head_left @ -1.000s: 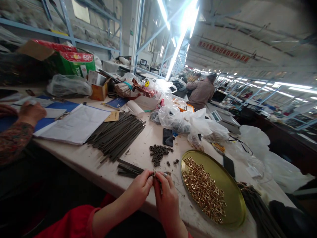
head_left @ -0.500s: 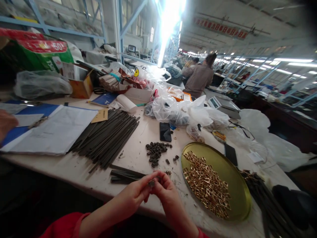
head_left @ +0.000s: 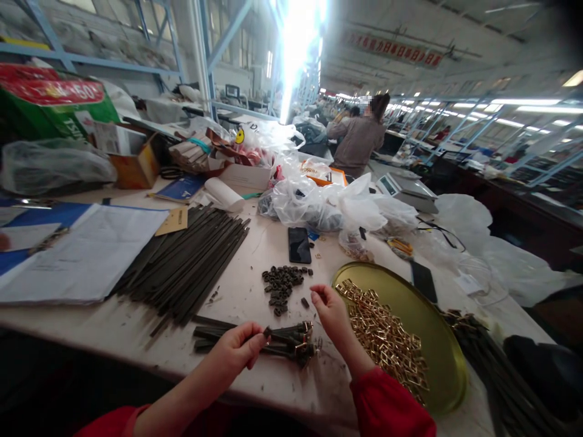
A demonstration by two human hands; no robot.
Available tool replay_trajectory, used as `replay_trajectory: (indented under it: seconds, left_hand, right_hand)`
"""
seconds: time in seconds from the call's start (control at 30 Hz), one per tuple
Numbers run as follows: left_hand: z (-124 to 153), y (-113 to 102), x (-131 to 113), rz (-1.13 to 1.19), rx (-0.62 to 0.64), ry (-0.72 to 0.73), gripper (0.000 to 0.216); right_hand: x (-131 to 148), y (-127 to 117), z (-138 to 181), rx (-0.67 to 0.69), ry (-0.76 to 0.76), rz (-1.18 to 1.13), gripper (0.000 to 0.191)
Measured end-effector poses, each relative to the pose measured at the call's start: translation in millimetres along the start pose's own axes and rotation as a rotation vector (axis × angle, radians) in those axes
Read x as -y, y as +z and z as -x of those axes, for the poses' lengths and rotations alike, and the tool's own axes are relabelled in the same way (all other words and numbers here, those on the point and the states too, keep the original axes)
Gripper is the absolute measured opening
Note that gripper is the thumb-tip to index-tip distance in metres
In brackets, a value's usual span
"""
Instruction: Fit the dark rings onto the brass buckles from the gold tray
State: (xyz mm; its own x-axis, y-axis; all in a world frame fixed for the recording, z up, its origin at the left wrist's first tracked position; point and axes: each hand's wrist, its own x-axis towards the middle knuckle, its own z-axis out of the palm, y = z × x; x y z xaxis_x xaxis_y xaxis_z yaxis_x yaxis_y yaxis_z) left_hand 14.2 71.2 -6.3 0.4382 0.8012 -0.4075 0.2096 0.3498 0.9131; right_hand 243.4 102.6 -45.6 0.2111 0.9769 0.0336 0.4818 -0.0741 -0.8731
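Note:
My left hand is closed in a pinch over the front of the table, with the end of a dark strip showing at its fingertips. Under and beside it lie several dark strips with gold buckles on their ends. My right hand is over the table between a pile of small dark loops and a round gold tray. Its thumb and fingertips are bent close together; whatever is between them is hidden. Many loose gold buckles lie in the tray.
A stack of long dark strips lies to the left, beside papers on a blue folder. Further back are a black phone, clear plastic bags and a scale. A person stands beyond the table.
My hands were together over the front edge and have come apart. The right has moved forward and right towards the loops; the left has shifted left, uncovering the buckled strips.

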Motion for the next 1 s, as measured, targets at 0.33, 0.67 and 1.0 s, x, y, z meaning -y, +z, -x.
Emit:
replay_trajectory:
  seconds: [0.33, 0.67, 1.0]
  left_hand:
    - [5.1, 0.0, 15.8, -0.076, -0.048, 0.079, 0.036]
    - [2.1, -2.7, -18.7, -0.226, -0.131, 0.195, 0.036]
    - [11.8, -4.2, -26.8, -0.645, 0.007, 0.269, 0.028]
  right_hand:
    - [6.5, 51.3, -26.6, 0.089, -0.071, 0.28, 0.012]
    - [51.9, 16.2, 15.3, 0.271, 0.014, -0.103, 0.018]
    - [67.0, 4.0, 57.7, 0.529, 0.11, -0.411, 0.025]
